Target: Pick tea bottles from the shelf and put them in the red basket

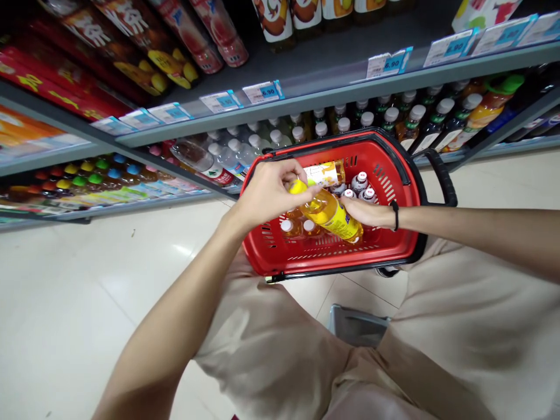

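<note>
Tilted over the red shopping basket [284,256] is a yellow-capped drink bottle [335,217] with amber liquid and a yellow label. My left hand [273,189] grips it at the cap end, thumb and fingers around the neck. My right hand [366,212] is against the bottle's far side; its fingers are largely hidden behind the bottle. Inside the basket stand white-capped amber bottles [292,228] at the left and several small bottles with white caps [360,182] at the right. A bottle with a white-and-orange label [324,174] lies near the back wall.
Behind the basket runs a low shelf [306,96] with price tags. Its bottom row holds many bottles [245,153], and more drinks [131,35] stand above. The basket's black handle [443,178] sticks out right. A grey stool [356,325] shows between my legs, on the tiled floor [87,291].
</note>
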The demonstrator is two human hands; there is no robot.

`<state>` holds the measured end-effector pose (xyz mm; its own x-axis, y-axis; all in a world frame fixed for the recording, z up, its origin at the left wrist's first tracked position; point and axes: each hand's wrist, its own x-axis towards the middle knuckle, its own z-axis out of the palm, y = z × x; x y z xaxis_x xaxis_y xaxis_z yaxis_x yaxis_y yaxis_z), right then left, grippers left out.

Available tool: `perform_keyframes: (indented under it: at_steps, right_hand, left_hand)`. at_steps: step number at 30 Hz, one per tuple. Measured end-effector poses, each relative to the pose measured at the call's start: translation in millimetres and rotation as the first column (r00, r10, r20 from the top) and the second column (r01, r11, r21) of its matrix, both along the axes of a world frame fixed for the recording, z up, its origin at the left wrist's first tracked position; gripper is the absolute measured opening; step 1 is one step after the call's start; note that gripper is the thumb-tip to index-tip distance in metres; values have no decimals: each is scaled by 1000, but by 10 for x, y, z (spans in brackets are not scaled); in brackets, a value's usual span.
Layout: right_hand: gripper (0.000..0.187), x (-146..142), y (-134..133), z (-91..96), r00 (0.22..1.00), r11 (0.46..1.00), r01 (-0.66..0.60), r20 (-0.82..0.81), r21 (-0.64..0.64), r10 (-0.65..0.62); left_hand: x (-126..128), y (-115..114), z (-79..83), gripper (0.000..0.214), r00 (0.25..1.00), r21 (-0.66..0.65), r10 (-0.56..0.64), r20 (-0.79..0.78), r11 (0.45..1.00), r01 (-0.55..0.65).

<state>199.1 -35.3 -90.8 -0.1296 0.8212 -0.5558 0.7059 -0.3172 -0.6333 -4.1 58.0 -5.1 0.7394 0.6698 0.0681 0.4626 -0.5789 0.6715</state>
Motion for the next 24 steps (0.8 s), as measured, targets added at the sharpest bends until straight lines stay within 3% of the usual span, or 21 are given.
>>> perform_keyframes:
  at_steps: [4, 8, 13, 24]
  right_hand:
    - [41, -14, 75, 275, 997, 999, -16, 82, 50, 11]
    - [30, -80, 119, 477, 998, 982, -37, 54, 184, 28]
    - [27, -92, 143, 429, 994, 984, -79, 86, 158, 65]
    - [22, -123, 163, 419, 909, 917, -367, 270, 156, 318]
  left_hand:
    - [118, -259, 28, 28, 987, 79, -99, -126, 991, 109]
    - [212, -379, -130, 26, 901, 226, -193, -388, 928, 296]
    - [237, -323, -350, 26, 796, 181, -216, -565, 909, 375]
    - [260, -325, -521, 32, 687, 110, -282, -670, 877, 468]
